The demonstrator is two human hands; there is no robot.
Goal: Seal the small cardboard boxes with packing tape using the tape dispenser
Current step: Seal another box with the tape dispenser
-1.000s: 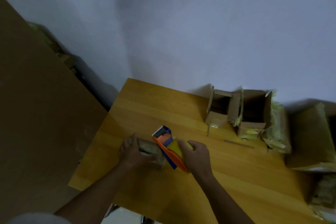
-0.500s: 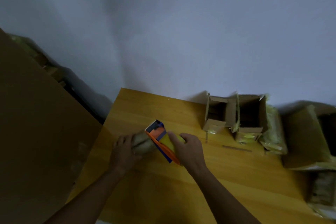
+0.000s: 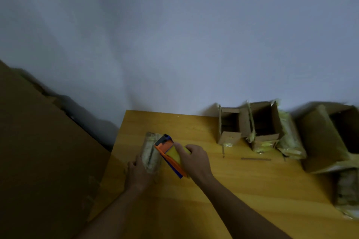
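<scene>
A small taped cardboard box (image 3: 150,152) lies on the yellow wooden table (image 3: 242,190) near its left edge. My left hand (image 3: 138,172) grips the box at its near end. My right hand (image 3: 194,161) grips the orange and blue tape dispenser (image 3: 171,154) with its yellow tape roll. The dispenser's front end rests against the box's right side, near the top.
Two open small cardboard boxes (image 3: 230,126) (image 3: 264,125) stand at the back by the wall. A larger open box (image 3: 330,137) and taped packages (image 3: 291,139) lie to the right. A big cardboard sheet (image 3: 38,151) leans at the left. Thin strips (image 3: 255,159) lie on the table.
The box now lies lengthwise away from me, with more of it showing. My left hand has slid to its near end. The dispenser stays against the box. The camera has tilted up.
</scene>
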